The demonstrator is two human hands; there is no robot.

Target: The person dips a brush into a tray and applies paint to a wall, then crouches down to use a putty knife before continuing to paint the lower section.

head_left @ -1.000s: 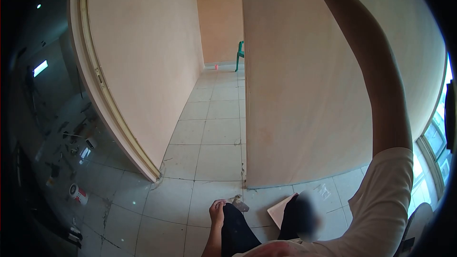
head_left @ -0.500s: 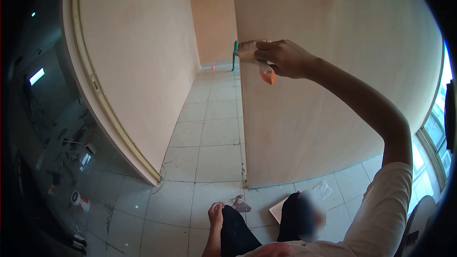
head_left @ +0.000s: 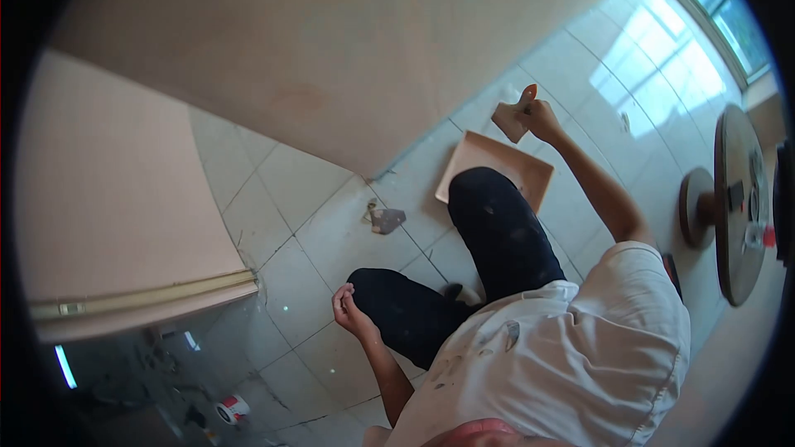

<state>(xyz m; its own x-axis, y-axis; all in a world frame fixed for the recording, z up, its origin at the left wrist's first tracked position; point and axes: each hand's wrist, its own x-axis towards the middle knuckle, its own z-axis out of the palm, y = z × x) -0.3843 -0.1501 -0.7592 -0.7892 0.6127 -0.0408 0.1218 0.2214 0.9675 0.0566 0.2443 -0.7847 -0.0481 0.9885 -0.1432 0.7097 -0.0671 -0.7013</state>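
Now right hand grips brush over tray; left hand loosely curled, empty.

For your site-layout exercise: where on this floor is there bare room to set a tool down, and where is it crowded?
Bare tiles lie between the wall and the scraper, and right of the tray toward the window. It is crowded around the knees: the tray, the right hand with its brush, and the left hand.
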